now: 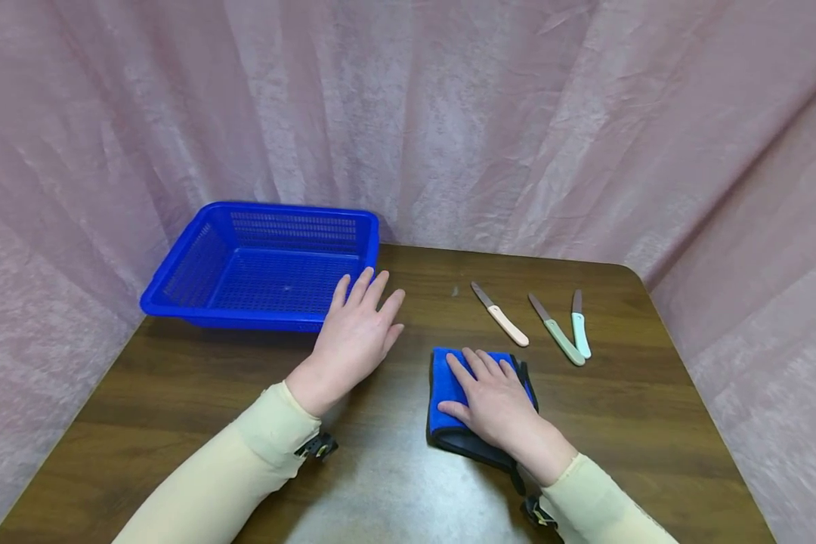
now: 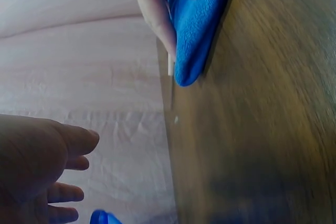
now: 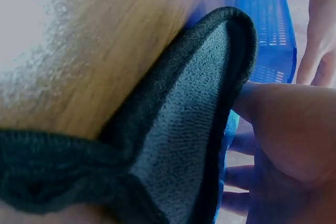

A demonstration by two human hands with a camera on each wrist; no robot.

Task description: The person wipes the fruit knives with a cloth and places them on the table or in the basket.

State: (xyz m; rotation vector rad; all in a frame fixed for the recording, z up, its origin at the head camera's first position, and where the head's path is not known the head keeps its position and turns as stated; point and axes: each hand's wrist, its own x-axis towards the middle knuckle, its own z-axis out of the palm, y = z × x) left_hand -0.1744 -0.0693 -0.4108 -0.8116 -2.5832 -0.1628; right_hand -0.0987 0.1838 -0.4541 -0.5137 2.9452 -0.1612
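Observation:
A folded blue cloth [image 1: 442,389] with black edging and a grey inner side lies on the table. My right hand [image 1: 499,408] rests flat on top of it, fingers spread and pointing away from me. In the right wrist view the grey fold of the cloth [image 3: 184,119] shows beside the thumb. My left hand [image 1: 353,340] is held palm down with straight, spread fingers, and its fingertips overlap the near right corner of the blue basket [image 1: 258,313] in the head view. Nothing is in the left hand.
Beyond the cloth lie three small knives: one with a pale peach handle [image 1: 510,326], one with a green handle [image 1: 564,344] and one with a mint handle [image 1: 580,336]. The basket stands at the back left. A pink curtain [image 1: 449,136] hangs behind the wooden table [image 1: 625,423].

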